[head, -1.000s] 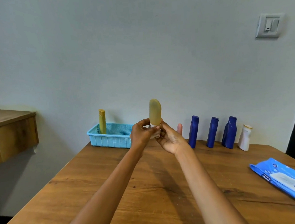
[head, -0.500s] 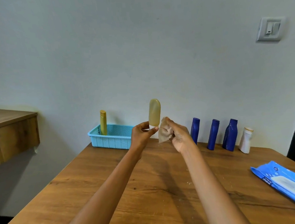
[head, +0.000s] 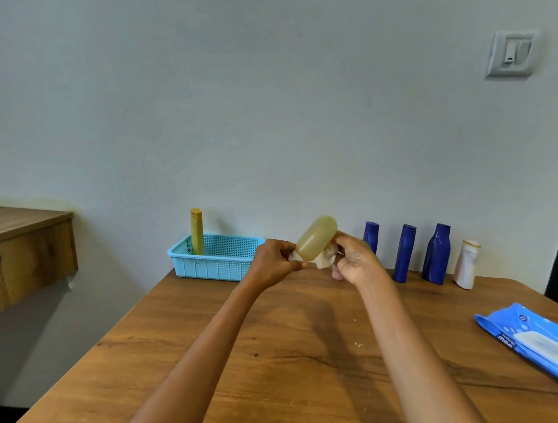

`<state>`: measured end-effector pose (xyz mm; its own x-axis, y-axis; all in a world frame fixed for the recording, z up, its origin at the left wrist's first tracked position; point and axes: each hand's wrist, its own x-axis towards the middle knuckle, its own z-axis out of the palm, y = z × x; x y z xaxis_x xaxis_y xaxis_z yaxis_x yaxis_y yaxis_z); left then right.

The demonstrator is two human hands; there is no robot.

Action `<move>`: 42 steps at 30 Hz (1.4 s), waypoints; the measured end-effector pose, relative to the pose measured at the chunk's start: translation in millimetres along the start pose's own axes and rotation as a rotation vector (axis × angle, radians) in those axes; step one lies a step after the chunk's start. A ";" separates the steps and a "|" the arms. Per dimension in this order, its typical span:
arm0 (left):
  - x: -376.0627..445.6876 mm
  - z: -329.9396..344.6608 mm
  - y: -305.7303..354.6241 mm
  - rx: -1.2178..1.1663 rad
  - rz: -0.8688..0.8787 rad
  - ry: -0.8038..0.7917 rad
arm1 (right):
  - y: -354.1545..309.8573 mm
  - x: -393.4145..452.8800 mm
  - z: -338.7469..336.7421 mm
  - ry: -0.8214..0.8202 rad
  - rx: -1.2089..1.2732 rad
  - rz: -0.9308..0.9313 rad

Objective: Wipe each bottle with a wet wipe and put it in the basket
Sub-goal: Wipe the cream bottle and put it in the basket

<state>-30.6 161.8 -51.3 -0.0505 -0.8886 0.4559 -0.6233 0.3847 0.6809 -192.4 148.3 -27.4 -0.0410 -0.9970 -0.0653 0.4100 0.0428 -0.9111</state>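
Note:
A translucent yellow bottle (head: 316, 238) is held tilted above the table, its rounded end up and to the right. My left hand (head: 271, 262) grips its lower end. My right hand (head: 355, 260) holds a crumpled wet wipe (head: 326, 259) against the bottle's underside. The light blue basket (head: 215, 264) stands at the back left of the table with one slim yellow bottle (head: 196, 231) upright in it. Three dark blue bottles (head: 404, 253) and a white bottle (head: 465, 263) stand in a row by the wall.
A blue pack of wet wipes (head: 549, 350) lies at the table's right edge. A small pink object (head: 336, 272) sits behind my right hand. A wooden shelf (head: 17, 252) juts out at the left. A wall switch (head: 510, 54) is at the upper right.
The bottle has gone from upright to tilted right. My right hand with the wipe has moved back onto it, under its body.

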 end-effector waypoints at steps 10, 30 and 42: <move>-0.6 4.4 -4.6 0.140 -0.006 0.089 | -11.1 -14.0 2.7 0.288 -0.537 -0.590; 0.9 -8.2 -17.0 0.043 -0.170 0.205 | 37.1 -30.7 58.5 -0.007 -1.344 -0.672; 6.0 -25.1 -45.4 -0.530 -0.436 0.193 | 46.4 -21.0 61.2 -0.046 -0.891 -0.543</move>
<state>16.9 145.3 -65.1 0.2865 -0.9481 0.1383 -0.0890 0.1174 0.9891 -116.7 167.3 -43.4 0.0232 -0.8970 0.4414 -0.4747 -0.3985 -0.7848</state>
